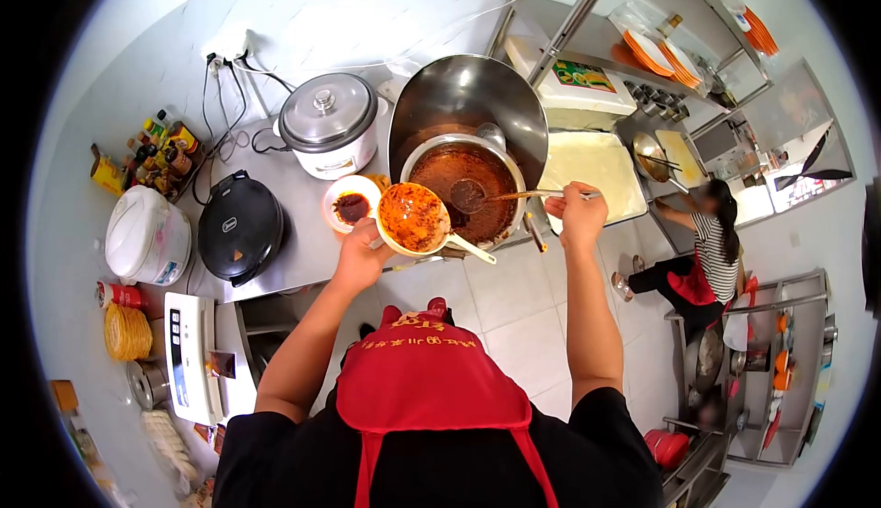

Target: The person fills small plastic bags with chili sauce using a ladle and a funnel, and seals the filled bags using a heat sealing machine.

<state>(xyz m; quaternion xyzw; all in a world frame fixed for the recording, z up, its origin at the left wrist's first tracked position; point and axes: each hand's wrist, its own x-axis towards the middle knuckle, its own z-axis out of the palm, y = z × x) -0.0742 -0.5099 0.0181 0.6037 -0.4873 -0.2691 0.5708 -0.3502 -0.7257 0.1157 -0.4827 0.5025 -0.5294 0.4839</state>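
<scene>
Near the frame's centre, the left hand (362,249) is gripping a bowl (412,250), the right hand (580,215) a ladle (523,195), and careless tilting could be spilling sauce (409,214).

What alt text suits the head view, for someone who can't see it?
The right hand holds a ladle in a pot of dark red sauce, while the left hand holds a bowl of red-orange food at the pot's edge. A rice cooker stands nearby.

A black short-sleeved cloth shirt (440,473) shows beneath a bright red bib apron (427,390), with yellow lettering (420,344) across its front and two narrow red shoulder straps (537,464); the forearms are bare.
</scene>
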